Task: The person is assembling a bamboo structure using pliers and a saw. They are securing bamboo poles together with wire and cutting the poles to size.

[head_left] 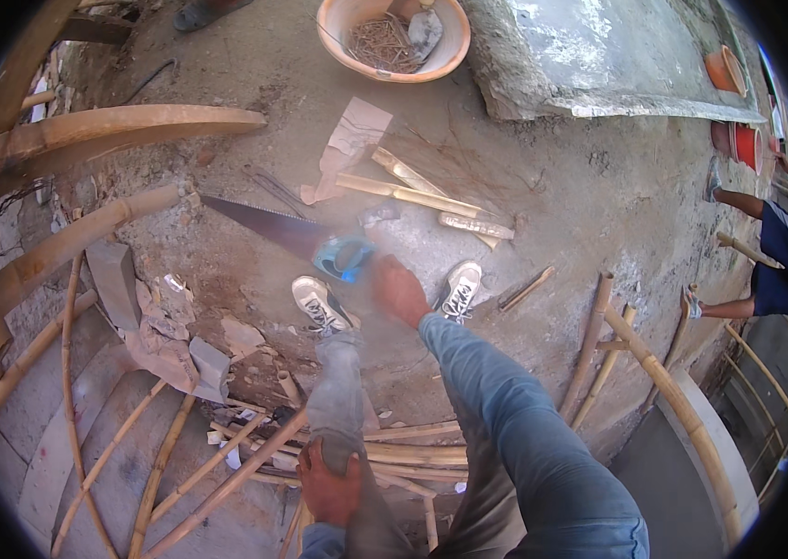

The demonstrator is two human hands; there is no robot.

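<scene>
Right hand (400, 291): blurred, bare, in a blue-grey sleeve, between the two shoes and just beyond them. Fingers curled; whether they close on anything cannot be told, nor whether they touch the saw.

Hand saw (268, 226), one: dark blade, blue handle (342, 258). Placed left of the middle of the ground (543, 224), handle just beside the right hand, blade tip toward the ground's left edge, near the end of a bamboo pole (86, 224).

Left hand (330, 484): laid over the left trouser leg (335, 387) at the knee, fingers and thumb spread; no tool in it.

Shoes, one pair: light, laced; left shoe (319, 303) just below the saw handle, right shoe (460, 287) beyond the right hand.

Split bamboo pieces (412, 195): several, crossed, mid-ground, past the saw handle. Flat brown sheet (352, 140): irregular, beside them.

Basin (338, 48): orange, round, at the ground's far edge; dry sticks and a grey piece inside.

Concrete slab (589, 56): rough-edged, far right corner.

Grey block (114, 279): among rubble, left edge.

Second person (781, 261): dark blue shorts, right edge, near a red bucket (743, 144).
</scene>
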